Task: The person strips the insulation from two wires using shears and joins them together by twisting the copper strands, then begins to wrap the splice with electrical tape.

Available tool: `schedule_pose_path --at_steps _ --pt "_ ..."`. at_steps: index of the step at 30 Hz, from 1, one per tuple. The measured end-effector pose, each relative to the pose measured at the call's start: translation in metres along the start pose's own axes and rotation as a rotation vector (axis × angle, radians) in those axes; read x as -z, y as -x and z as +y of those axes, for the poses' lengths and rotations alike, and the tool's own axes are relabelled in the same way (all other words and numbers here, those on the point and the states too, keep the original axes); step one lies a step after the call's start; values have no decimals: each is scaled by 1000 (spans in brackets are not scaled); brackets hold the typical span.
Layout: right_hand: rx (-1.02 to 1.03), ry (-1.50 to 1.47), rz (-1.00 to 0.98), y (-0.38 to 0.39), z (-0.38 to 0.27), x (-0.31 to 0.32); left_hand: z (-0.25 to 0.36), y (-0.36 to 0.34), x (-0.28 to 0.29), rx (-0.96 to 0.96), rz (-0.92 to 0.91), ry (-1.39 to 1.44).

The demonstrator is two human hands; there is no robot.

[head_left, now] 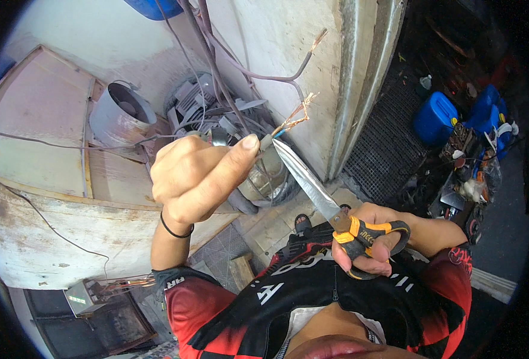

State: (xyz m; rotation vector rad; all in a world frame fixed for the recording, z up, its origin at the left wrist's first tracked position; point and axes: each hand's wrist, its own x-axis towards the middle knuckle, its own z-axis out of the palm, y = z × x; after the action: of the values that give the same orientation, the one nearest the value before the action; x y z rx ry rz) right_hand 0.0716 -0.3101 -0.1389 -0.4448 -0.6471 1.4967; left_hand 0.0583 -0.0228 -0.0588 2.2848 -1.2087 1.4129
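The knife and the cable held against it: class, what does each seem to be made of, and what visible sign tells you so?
Knife: the blade looks like bare steel, grey and shiny with dull patches; the handle in the right hand seems moulded plastic or rubber, orange and black.
Cable, pinched by the left hand: frayed reddish-gold strands look like copper; a grey outer jacket and a blue inner sleeve look like plastic insulation.

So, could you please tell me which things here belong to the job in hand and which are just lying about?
In hand:
- left hand pinching the grey cable with bared copper strands
- right hand holding the knife

Lying about:
- blue jerrycan
- metal duct
- electric motor
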Motion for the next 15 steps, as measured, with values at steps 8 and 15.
schedule_pose_path --at_steps 8,15 --pt "93 333 183 0 -3 8 24 3 -20 538 112 292" --pt "162 120 86 -4 18 12 29 6 -28 505 173 232"
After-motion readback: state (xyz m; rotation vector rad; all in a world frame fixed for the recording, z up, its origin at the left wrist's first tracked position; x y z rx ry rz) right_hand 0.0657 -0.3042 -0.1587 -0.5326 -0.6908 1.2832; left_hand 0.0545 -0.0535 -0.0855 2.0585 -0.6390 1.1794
